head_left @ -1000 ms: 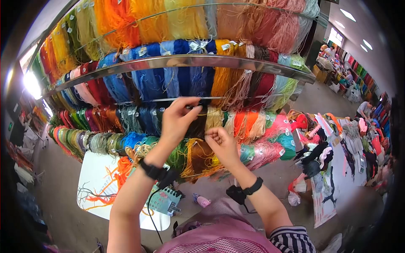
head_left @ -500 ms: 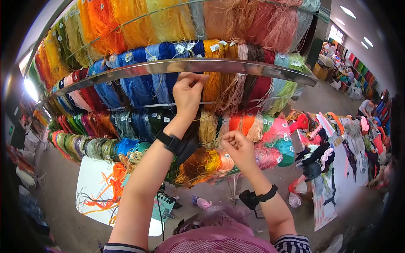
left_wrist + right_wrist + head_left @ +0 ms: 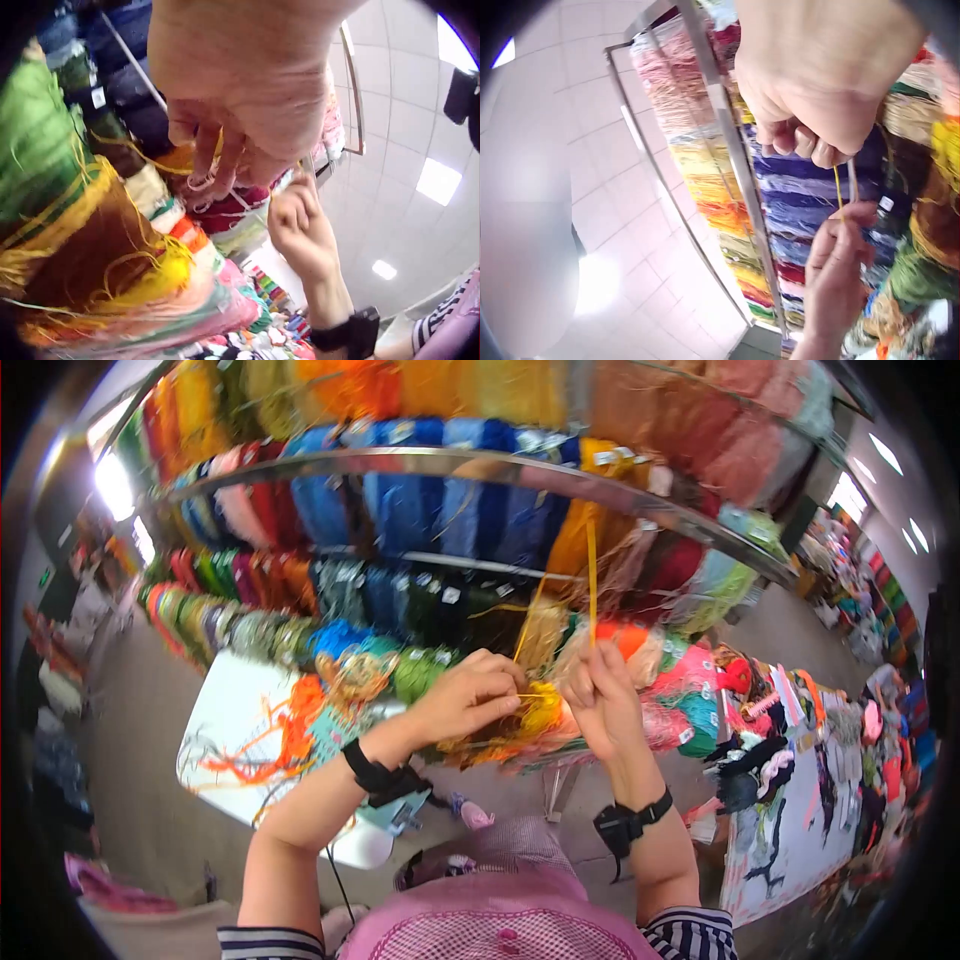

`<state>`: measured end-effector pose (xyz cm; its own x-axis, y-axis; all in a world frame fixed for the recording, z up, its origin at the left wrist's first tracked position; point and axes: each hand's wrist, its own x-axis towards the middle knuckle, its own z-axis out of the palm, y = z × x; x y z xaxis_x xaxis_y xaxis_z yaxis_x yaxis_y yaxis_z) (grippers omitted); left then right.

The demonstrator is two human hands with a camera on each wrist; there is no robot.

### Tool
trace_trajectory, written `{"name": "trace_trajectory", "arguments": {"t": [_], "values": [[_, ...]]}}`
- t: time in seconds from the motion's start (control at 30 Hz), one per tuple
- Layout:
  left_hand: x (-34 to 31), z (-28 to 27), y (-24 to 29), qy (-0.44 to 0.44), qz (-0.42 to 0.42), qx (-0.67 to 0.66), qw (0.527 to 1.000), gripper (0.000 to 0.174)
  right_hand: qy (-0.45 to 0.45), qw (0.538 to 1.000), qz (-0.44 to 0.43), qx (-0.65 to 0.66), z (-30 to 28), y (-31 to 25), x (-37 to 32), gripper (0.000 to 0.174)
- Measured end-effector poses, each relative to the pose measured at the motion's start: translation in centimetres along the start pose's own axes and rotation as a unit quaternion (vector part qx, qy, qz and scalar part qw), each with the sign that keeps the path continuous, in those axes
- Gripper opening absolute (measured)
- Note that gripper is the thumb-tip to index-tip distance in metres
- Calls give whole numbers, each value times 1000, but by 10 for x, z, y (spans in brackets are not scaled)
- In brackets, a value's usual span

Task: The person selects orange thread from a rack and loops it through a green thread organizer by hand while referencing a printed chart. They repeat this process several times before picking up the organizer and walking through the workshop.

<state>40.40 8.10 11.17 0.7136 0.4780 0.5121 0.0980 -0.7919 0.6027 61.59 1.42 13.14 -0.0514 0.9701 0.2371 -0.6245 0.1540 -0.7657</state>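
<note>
A yellow thread [image 3: 592, 575] runs down from the golden-yellow hank [image 3: 581, 540] on the middle rack row. My right hand [image 3: 607, 700] pinches it between thumb and fingers. To the left, my left hand [image 3: 470, 700] holds the same colour of thread, with curled fingers. A short taut length [image 3: 838, 187] spans the two hands in the right wrist view. Another yellow strand slants from the rack to the left hand in the head view. Just behind the hands lies a bright yellow skein [image 3: 541, 708] on the lowest row. The left palm hides part of its grip in the left wrist view.
Metal rails [image 3: 440, 463] cross the rack in front of many tagged, coloured hanks. A white table [image 3: 225, 710] with orange yarn [image 3: 285, 735] stands left below the rack. At right, another table [image 3: 745, 870] carries dark and pink yarn bundles.
My left hand rose to the middle rail, then came down beside the right hand. Yellow strands now stretch from the rack to the hands. The head view has shifted.
</note>
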Motion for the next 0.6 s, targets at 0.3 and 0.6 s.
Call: {"name": "trace_trajectory", "arguments": {"t": [0.3,0.6], "values": [[-181,-131,-27,174,-323,102,925,25,323,856,293,-277,-251,143,-283,8],[-285,-102,26,402,-494,-114,762,18,145,892,150,-401,-179,133,-186,3]]}}
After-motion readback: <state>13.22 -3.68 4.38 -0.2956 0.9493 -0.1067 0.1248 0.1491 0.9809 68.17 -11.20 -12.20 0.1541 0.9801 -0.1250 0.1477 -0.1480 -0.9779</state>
